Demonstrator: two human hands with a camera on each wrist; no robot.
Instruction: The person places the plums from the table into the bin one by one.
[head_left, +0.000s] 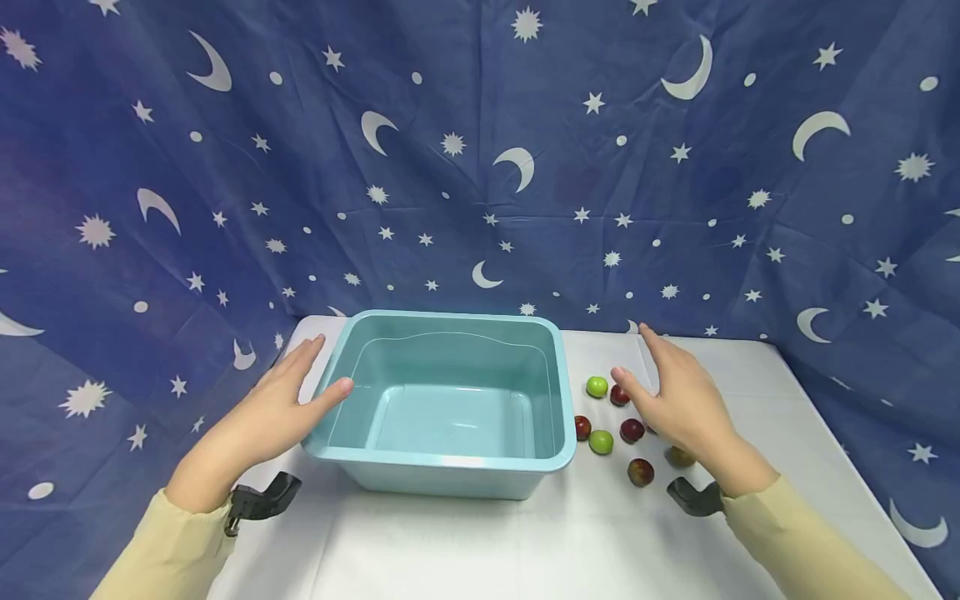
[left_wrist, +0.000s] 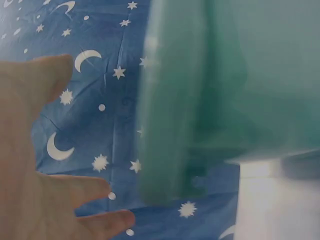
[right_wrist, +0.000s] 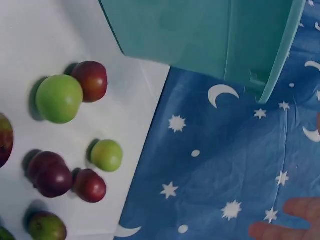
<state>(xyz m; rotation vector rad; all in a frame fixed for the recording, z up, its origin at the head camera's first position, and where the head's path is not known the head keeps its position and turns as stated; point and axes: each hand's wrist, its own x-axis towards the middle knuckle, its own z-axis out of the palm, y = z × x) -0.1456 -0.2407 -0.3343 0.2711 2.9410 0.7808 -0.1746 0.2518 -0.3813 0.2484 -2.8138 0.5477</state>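
Observation:
A light-blue plastic tub (head_left: 442, 482) with a wide rim stands on the white-covered table, with nothing in it. My left hand (head_left: 273, 412) is held at its left rim, fingers straight and thumb spread toward the tub; in the left wrist view the fingers (left_wrist: 95, 192) are apart from the tub wall (left_wrist: 170, 100). My right hand (head_left: 686, 400), fingers extended and empty, hovers over the small round fruits right of the tub. Among these are a bright green fruit (right_wrist: 60, 98), a smaller green one (right_wrist: 107, 155), a red one (right_wrist: 90, 186) and dark plum-like ones (right_wrist: 52, 177).
A mottled red-green fruit (head_left: 641, 472) lies nearest the table's front, with another greenish one (head_left: 678, 457) below my right hand. The white tablecloth (head_left: 480, 554) ends at a blue curtain (head_left: 450, 208) with moons and stars, which hangs behind and at both sides.

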